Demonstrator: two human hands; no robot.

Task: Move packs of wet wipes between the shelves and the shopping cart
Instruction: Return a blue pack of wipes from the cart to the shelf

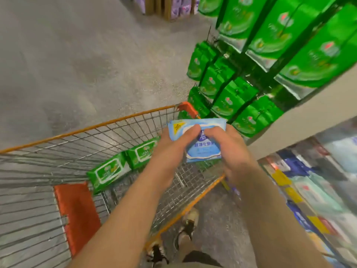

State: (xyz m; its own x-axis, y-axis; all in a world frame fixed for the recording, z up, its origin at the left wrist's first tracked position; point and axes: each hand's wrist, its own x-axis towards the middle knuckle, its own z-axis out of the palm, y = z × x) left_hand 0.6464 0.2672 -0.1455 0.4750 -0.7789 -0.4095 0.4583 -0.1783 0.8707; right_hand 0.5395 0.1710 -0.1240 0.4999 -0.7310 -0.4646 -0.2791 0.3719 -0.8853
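Here, both hands grip a flat, glossy blue pack of wipes (201,141) above the wire-mesh cart (81,132): left hand (173,146) on its left edge, right hand (229,149) on its right. Two green rectangular packs (123,165) lie inside; more green packs (231,89) hang on the far right.

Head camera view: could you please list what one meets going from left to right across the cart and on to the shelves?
Orange child-seat flap → first green wipes pack → second green wipes pack → blue wipes pack held by both hands → hanging green packs on the rack.
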